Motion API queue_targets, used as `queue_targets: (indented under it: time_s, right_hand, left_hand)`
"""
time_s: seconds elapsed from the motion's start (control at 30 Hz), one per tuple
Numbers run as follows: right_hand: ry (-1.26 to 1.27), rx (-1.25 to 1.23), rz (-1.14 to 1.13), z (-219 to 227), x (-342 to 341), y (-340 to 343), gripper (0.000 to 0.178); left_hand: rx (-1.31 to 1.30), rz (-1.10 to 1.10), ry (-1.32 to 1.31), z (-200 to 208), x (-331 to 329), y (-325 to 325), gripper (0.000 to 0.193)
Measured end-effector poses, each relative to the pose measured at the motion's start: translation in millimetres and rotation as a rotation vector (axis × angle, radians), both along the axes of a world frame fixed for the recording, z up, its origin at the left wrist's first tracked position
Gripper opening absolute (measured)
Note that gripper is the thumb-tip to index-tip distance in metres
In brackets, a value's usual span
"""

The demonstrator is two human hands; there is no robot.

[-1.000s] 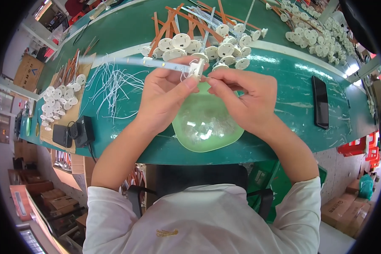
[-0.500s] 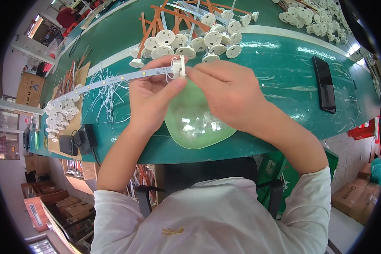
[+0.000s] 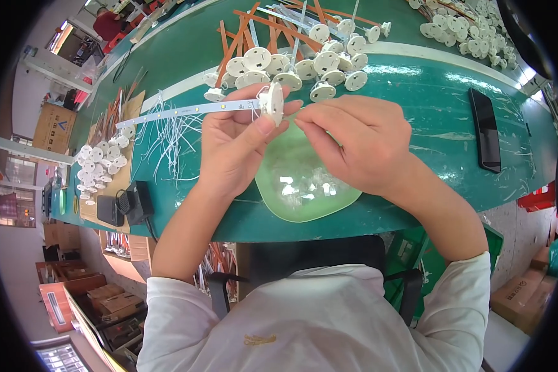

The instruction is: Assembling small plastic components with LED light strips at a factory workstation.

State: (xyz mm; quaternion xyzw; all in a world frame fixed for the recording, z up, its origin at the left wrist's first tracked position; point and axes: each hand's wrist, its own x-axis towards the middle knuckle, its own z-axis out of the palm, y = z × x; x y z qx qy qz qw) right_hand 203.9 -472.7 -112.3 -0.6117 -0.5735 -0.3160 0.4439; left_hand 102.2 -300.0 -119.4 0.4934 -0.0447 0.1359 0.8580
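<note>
Thumb and fingers of a worker's left hand (image 3: 228,149) pinch a white round end cap (image 3: 276,104) above a green workbench, the disc standing on edge with its flat face turned to the right. An LED strip (image 3: 186,111) runs leftward from the cap, dotted with small yellow diodes, and thin white leads loop where the two meet. Just beside the cap, the right hand (image 3: 361,141) is curled, thumb and forefinger pressed together at the tips; whether anything small lies between them cannot be told. Below both hands, a translucent green bowl (image 3: 307,218) rests on the workbench (image 3: 440,158). Loose white wires (image 3: 172,139) lie tangled beneath the strip, near a cluster of white caps (image 3: 98,160) on a cardboard sheet (image 3: 123,175) at left. A black power adapter (image 3: 140,201) sits near the bench's front edge. Beyond the hands, orange-brown strips (image 3: 242,37) fan out behind more white discs (image 3: 256,59). A black smartphone (image 3: 486,131) lies at right.
</note>
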Motion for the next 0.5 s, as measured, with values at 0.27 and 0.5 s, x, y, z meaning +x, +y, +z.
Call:
queue_targets:
  time_s: [0.27,0.5]
  right_hand:
    - [-0.157,-0.027,-0.009,0.7,2.0,-1.2,0.025]
    - [-0.174,-0.126,-0.053,1.6,0.1,-5.4,0.027]
  left_hand:
    - [0.110,0.070,-0.008,0.9,-1.8,-2.9,0.045]
    - [0.159,0.071,-0.064,-2.3,-0.2,-4.7,0.043]
